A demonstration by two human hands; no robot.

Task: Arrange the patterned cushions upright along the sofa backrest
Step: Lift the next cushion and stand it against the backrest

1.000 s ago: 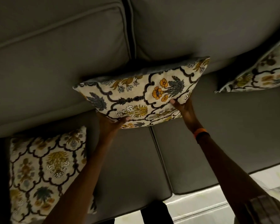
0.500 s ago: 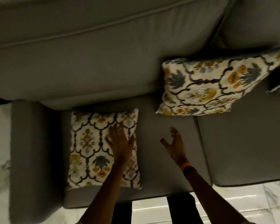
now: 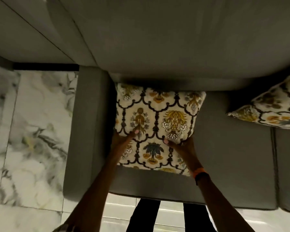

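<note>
The left hand [image 3: 124, 138] grips the left side of a patterned cushion [image 3: 157, 118], thumb laid on the printed face and the other fingers hidden behind the edge. The right hand [image 3: 182, 144] grips the cushion's right side in the same manner: thumb on the face, remaining fingers wrapped out of sight. An orange wristband [image 3: 199, 171] sits on the right wrist. Both hands are closed on the cushion.

The cushion occupies the left end of the sofa seat [image 3: 233, 148], just beside the armrest [image 3: 87, 131]. Its upper edge meets the underside of the backrest [image 3: 174, 47], where shadow covers it; its lower edge is nearer the seat's front edge. The face is tilted toward the camera, and whether the cushion's base is resting on the seat cannot be told.

A second patterned cushion [image 3: 274, 108] leans against the backrest at the right edge of the view, well apart from the first and partly cut off.

Marble-patterned floor [image 3: 32, 131] lies to the left of the armrest and in front of the seat, where the person's dark trouser legs [image 3: 144, 215] stand.
</note>
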